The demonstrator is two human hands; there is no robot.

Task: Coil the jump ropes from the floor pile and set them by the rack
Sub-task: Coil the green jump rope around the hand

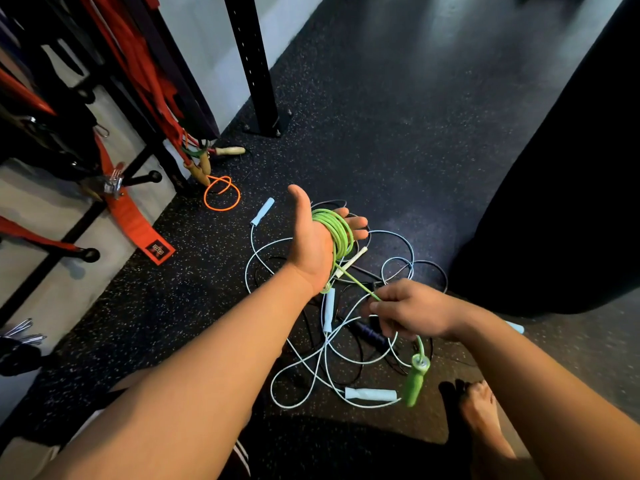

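A green jump rope (337, 233) is wound in several loops around my left hand (311, 237), which is held palm up with fingers spread above the pile. My right hand (408, 311) pinches the free end of that green rope, and its green handle (415, 381) dangles below the hand. Under both hands lies the floor pile (346, 323) of tangled light-blue and black jump ropes with pale blue handles (370, 393). A coiled orange rope (221, 195) with wooden handles lies by the rack (254, 64) at the left.
Red and dark straps (135, 216) hang from the wall rack at the left. A black upright post is bolted to the speckled rubber floor. A large black punching bag (571, 185) stands at the right. My bare foot (481, 410) rests at the lower right.
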